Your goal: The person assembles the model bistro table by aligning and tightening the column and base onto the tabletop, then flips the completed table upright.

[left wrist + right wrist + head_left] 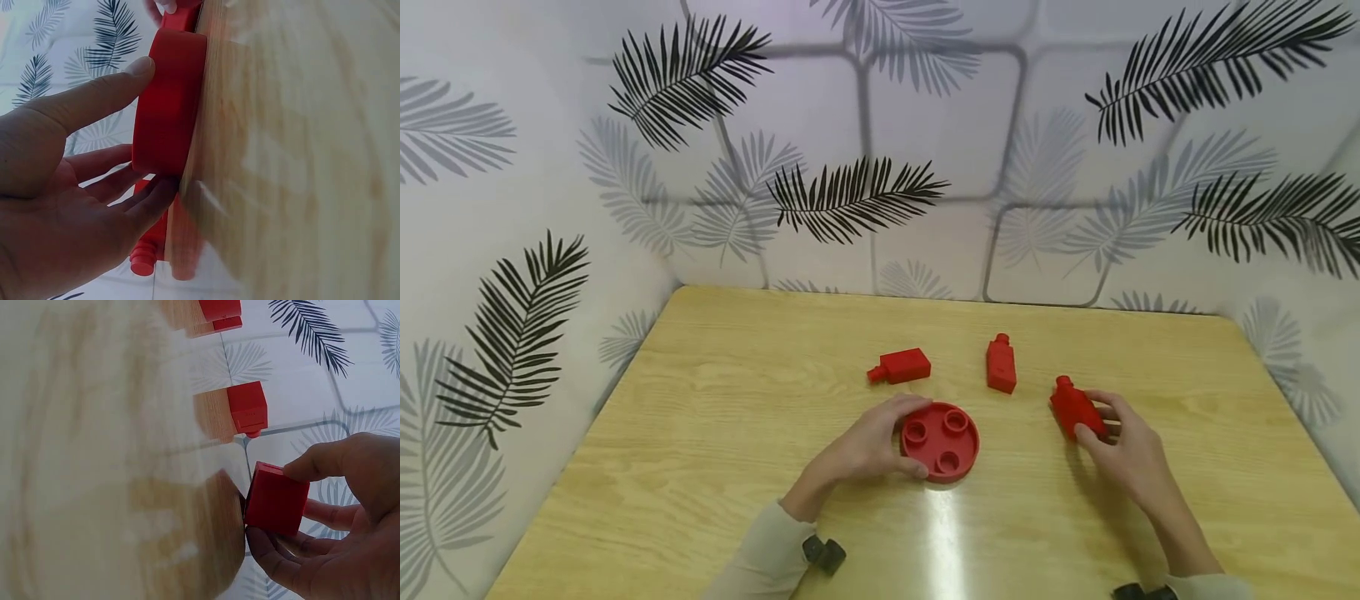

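fingers of the left hand (872, 442) grip a round red tray (934, 442) with three sockets (956, 422); those of the right hand (1127, 450) pinch a red bottle (1077, 410); two other bottles (907, 367) (1001, 367) lie nearby.

In the head view, the left hand (867, 446) covers part of the dish's (934, 441) rim, and the bottom edge cuts off both sleeves (766, 554). The left wrist view hides the dish's cups (955, 421) behind its wall and crops the right hand (1129, 457). In the right wrist view, the held bottle's (277, 499) neck is hidden and the table's (87, 456) grain is blurred.
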The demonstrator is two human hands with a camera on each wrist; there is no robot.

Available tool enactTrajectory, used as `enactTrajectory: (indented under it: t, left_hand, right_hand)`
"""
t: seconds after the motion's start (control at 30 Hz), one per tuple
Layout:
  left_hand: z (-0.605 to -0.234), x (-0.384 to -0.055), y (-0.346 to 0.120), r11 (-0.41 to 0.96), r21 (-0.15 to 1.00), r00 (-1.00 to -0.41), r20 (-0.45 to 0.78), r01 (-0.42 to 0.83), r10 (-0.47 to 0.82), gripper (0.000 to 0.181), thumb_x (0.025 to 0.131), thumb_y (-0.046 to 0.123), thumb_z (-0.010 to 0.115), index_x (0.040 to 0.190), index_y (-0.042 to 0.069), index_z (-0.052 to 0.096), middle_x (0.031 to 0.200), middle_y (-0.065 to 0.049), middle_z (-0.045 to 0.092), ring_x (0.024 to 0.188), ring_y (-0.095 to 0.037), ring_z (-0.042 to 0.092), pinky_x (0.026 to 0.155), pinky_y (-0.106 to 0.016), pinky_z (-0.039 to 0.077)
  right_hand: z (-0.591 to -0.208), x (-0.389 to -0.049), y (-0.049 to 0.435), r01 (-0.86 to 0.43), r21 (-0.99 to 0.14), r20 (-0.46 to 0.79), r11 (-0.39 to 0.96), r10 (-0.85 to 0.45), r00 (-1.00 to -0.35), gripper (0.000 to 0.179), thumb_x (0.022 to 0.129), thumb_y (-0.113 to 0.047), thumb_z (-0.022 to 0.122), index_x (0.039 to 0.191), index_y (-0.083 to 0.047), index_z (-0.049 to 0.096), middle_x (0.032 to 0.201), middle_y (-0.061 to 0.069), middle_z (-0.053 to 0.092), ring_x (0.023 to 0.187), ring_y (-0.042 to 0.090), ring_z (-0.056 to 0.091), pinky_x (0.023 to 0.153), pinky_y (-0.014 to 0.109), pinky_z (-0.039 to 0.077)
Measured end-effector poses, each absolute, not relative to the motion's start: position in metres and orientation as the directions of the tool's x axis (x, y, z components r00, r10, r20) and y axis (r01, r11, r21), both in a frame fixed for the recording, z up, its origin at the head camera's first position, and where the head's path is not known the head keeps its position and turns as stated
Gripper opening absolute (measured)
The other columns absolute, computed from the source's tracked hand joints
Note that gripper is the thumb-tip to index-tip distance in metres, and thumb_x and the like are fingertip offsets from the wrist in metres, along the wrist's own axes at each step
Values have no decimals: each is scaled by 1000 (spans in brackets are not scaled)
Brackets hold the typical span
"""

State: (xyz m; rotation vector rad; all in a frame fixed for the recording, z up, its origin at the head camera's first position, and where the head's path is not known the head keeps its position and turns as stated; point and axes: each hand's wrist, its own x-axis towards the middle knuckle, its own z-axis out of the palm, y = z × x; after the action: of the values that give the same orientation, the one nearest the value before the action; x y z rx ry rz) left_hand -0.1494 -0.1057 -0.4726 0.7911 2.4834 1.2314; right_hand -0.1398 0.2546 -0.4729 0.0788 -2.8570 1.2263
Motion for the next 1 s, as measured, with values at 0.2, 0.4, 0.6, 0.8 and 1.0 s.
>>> enactTrajectory:
  t: [0.2, 0.4, 0.6, 0.8, 1.0]
  left_hand:
    - [-475, -147, -104, 500, 794, -820, -3, 346, 572, 84, 80, 16, 90, 151, 3, 47, 150, -9, 50, 140, -26, 45, 115, -43, 41]
    - [-477, -146, -104, 491, 800, -823, 7, 345, 567, 85, 79, 15, 91, 151, 3, 47, 150, -8, 50, 139, -26, 46, 115, -43, 41]
    - [-477, -145, -103, 475, 807, -820, 21, 351, 572, 85, 79, 15, 91, 151, 2, 48, 151, -9, 50, 141, -26, 45, 116, -45, 40]
    - [-476, -144, -103, 477, 811, -827, 14, 337, 562, 86, 78, 15, 92, 151, 3, 48, 152, -8, 50, 143, -27, 43, 117, -47, 38]
    - [-476, -147, -104, 472, 822, -836, 6, 317, 549, 88, 77, 14, 92, 152, 6, 48, 153, -8, 49, 144, -27, 41, 118, -47, 36]
  right_hand:
    - [-475, -139, 259, -59, -745, 91, 664, 14, -996, 37, 104, -16, 54, 138, -2, 57, 124, 29, 63, 105, 39, 64, 76, 17, 52]
    - [-474, -142, 259, -157, -922, 145, 353, -60, -988, 34, 108, -11, 50, 138, 3, 52, 120, 27, 57, 92, 17, 73, 77, 24, 61]
    - [-463, -145, 257, -202, -971, 190, 128, -98, -977, 31, 110, -11, 45, 139, 1, 46, 116, 15, 56, 85, 22, 76, 77, 32, 63]
    - [-454, -151, 249, -234, -967, 226, 102, -89, -970, 36, 110, -15, 47, 141, 3, 45, 120, 10, 60, 82, 19, 73, 72, 27, 62]
    - [-446, -162, 235, -271, -955, 264, 123, -70, -962, 34, 110, -16, 47, 137, 5, 48, 119, 8, 62, 75, 20, 71, 68, 27, 62]
